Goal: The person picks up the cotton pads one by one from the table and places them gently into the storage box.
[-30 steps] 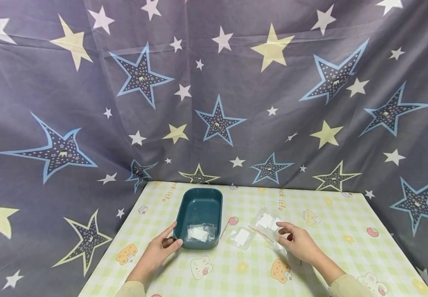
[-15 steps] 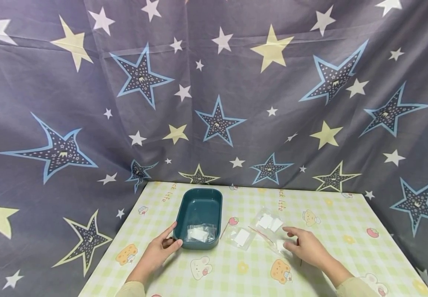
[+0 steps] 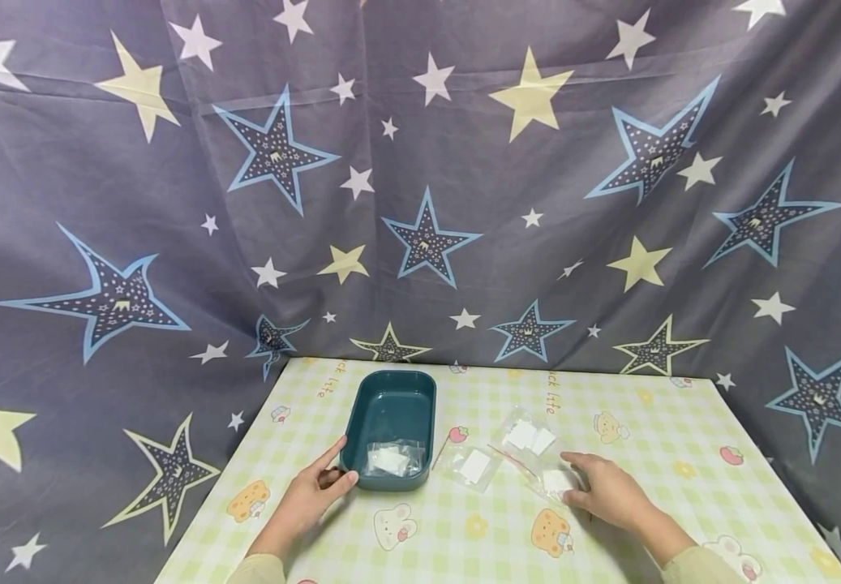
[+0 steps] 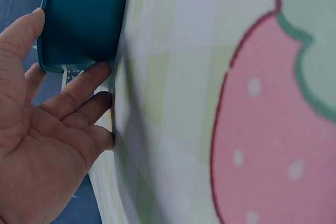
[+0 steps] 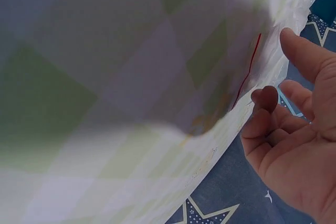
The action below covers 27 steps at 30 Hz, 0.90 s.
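Looks like you're on a pick step IMO; next move prob. calls for a thumb/index pinch.

Teal bin [image 3: 395,414] is ctr frame, low. Your L hand [image 3: 306,491] is on its lower-left corner, fingers spread, touching the outside. Your R hand [image 3: 607,491], lower right: thumb & index apart, others loosely curled; can't tell if it touches the closest clear bag [image 3: 555,482]. Two more clear bags [image 3: 474,467] are left of it, one bag [image 3: 392,461] in bin.

Packets [image 3: 474,467] right of box [image 3: 393,415]
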Each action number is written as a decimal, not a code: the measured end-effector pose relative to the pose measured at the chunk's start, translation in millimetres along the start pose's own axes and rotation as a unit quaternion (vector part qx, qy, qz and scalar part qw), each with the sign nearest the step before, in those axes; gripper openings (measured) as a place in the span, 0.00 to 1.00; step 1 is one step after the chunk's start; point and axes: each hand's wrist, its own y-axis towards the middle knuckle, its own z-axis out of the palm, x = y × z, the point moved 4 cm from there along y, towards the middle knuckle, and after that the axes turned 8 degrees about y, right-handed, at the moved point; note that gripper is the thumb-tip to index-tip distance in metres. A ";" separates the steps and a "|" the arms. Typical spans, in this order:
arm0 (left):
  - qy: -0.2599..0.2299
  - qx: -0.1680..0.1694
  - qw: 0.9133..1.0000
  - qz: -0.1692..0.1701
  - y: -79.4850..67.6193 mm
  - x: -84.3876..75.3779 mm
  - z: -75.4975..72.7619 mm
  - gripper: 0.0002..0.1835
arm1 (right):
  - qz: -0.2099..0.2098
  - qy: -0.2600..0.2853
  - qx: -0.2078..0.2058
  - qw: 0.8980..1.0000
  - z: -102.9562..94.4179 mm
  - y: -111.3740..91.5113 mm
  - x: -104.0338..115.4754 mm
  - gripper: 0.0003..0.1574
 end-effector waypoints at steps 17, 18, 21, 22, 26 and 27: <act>-0.002 0.001 1.000 0.002 -0.1 -0.3 -0.6 0.42 | 0.006 0.014 -0.003 1.000 6.4 1.6 -4.5 0.37; -0.001 0.001 1.000 0.002 -0.2 -0.4 -0.7 0.41 | 0.006 0.013 -0.004 1.000 7.0 1.5 -4.8 0.36; -0.001 0.001 1.000 0.004 -0.5 -0.6 -0.9 0.41 | 0.004 0.009 -0.007 1.000 7.8 0.2 -3.9 0.34; 0.000 0.000 1.000 0.004 -0.5 -0.6 -0.8 0.41 | 0.004 0.008 -0.009 1.000 8.1 -0.1 -3.8 0.33; 0.000 0.000 1.000 0.004 -0.7 -0.3 -0.5 0.41 | 0.001 0.005 -0.015 1.000 8.3 -1.3 -2.9 0.32; 0.000 -0.001 1.000 0.004 -0.6 -0.1 -0.4 0.41 | 0.002 0.004 -0.015 1.000 8.2 -1.4 -2.8 0.33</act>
